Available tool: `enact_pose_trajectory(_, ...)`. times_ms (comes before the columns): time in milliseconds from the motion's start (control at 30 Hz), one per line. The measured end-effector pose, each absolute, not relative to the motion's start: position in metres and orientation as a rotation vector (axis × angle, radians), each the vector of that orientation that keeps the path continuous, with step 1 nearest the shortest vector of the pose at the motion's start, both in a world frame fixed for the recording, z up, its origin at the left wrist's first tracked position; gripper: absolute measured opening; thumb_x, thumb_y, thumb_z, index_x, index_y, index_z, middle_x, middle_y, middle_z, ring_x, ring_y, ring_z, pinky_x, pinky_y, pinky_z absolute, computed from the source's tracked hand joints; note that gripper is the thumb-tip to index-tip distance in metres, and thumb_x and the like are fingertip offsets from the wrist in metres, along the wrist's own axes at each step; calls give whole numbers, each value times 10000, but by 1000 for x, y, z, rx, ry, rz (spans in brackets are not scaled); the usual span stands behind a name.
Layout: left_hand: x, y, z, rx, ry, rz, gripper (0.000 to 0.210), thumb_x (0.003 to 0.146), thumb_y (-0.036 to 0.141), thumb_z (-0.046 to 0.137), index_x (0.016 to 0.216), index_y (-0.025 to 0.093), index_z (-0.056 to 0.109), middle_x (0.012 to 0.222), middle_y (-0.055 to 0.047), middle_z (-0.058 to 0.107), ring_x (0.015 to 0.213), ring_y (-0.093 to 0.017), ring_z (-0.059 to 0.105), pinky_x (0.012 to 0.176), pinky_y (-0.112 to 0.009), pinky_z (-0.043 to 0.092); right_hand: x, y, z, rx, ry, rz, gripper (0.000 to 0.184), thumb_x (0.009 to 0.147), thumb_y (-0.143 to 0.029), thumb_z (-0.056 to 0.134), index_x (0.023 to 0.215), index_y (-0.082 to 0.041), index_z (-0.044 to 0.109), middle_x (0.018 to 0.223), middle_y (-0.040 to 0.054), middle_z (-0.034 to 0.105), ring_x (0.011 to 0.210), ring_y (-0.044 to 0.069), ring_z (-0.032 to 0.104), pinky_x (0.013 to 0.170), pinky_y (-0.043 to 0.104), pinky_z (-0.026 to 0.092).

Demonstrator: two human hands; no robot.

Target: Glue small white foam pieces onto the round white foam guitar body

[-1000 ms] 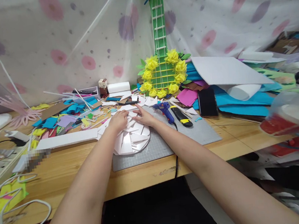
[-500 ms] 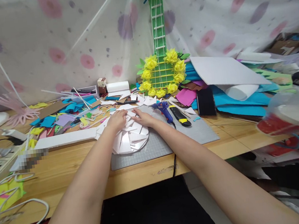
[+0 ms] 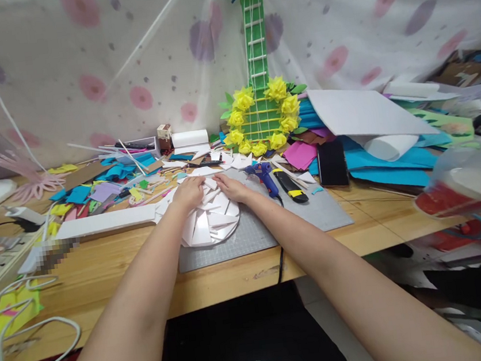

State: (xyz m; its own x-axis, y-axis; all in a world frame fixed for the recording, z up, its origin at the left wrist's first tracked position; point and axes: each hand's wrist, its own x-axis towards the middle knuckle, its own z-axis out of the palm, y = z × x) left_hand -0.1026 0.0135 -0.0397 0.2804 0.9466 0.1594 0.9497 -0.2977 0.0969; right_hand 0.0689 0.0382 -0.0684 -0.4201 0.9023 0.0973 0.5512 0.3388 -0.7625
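Fingers curled and close together, a person's left hand (image 3: 189, 193) and right hand (image 3: 229, 186) touch the far part of a round body layered with white pieces (image 3: 211, 224); whether either pinches a piece cannot be told. The body lies partly on a gray cutting mat (image 3: 247, 243), its long white neck (image 3: 106, 222) stretching left over the wooden table (image 3: 114, 258). A blue glue gun (image 3: 265, 179) and a black-and-yellow knife (image 3: 291, 186) lie to the right, below a flower-trimmed green guitar (image 3: 257, 51) standing upright behind.

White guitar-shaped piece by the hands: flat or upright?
Flat: the white guitar-shaped piece has its round body on the grey gridded cutting mat, neck running left over the wooden table.
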Motion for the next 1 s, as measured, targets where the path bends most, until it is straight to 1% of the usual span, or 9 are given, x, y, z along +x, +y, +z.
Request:
enact_pose_trajectory(100, -102, 15, -39, -2505, -1855, -287, 437, 857, 144, 321, 1225, 153, 555, 1267, -62, 574, 1195, -174, 473, 1058, -285, 308, 69, 38, -67, -1273, -2099, 897, 410, 914, -227, 396, 1323, -210, 422, 1340, 74, 521, 1223, 185, 496, 1049, 354, 336)
enact_pose_trajectory(200, -101, 15, -38, -2512, -1865, -270, 445, 849, 137, 322, 1231, 128, 551, 1271, -78, 570, 1187, -183, 478, 1053, -290, 316, 69, 36, -65, -1286, -2109, 890, 419, 910, -219, 402, 1325, -164, 417, 1340, 103, 517, 1224, 186, 494, 1044, 331, 341)
enact_pose_trajectory(300, -100, 14, -36, -2513, -1876, -249, 450, 846, 131, 325, 1238, 128, 546, 1285, -73, 562, 1197, -177, 472, 1057, -286, 311, 69, 35, -63, -1301, -2126, 876, 425, 912, -222, 399, 1327, -131, 408, 1350, 120, 503, 1231, 187, 487, 1042, 317, 341)
enact_pose_trajectory(533, -101, 14, -35, -2520, -1879, -236, 452, 849, 132, 320, 1236, 132, 553, 1293, -68, 560, 1205, -177, 470, 1059, -292, 314, 70, 36, -67, -1266, -2129, 858, 414, 909, -237, 399, 1321, -207, 419, 1342, 83, 518, 1217, 189, 499, 1040, 363, 346)
enact_pose_trajectory(667, -101, 14, -36, -2516, -1866, -249, 450, 845, 127, 323, 1231, 138, 555, 1285, -68, 566, 1199, -174, 475, 1059, -295, 314, 70, 35, -68, -1271, -2136, 856, 422, 908, -239, 392, 1324, -175, 414, 1347, 105, 509, 1221, 196, 496, 1039, 354, 345)
enact_pose_trajectory(767, -101, 14, -37, -2506, -1862, -262, 450, 845, 125, 320, 1232, 129, 549, 1289, -77, 560, 1210, -175, 464, 1062, -293, 310, 70, 35, -68, -1260, -2137, 846, 421, 907, -244, 395, 1324, -197, 413, 1347, 91, 511, 1224, 194, 493, 1040, 358, 345)
enact_pose_trajectory(833, -101, 13, -38, -2501, -1869, -272, 447, 845, 127, 321, 1229, 145, 549, 1289, -67, 559, 1212, -172, 462, 1060, -295, 314, 70, 35, -69, -1259, -2139, 837, 422, 907, -243, 393, 1327, -208, 407, 1348, 83, 512, 1227, 191, 490, 1040, 366, 345)
enact_pose_trajectory(900, -101, 12, -37, -2500, -1875, -278, 444, 847, 131, 321, 1228, 159, 549, 1289, -58, 559, 1214, -170, 461, 1061, -298, 314, 70, 35, -69, -1271, -2148, 828, 426, 913, -244, 382, 1335, -190, 394, 1356, 89, 502, 1232, 184, 484, 1041, 357, 343)
enact_pose_trajectory(1000, -101, 12, -37, -2503, -1876, -274, 448, 852, 138, 315, 1239, 137, 540, 1301, -70, 549, 1222, -173, 453, 1069, -294, 301, 70, 34, -69, -1279, -2155, 832, 434, 920, -245, 368, 1345, -161, 380, 1369, 105, 485, 1244, 181, 472, 1040, 345, 342)
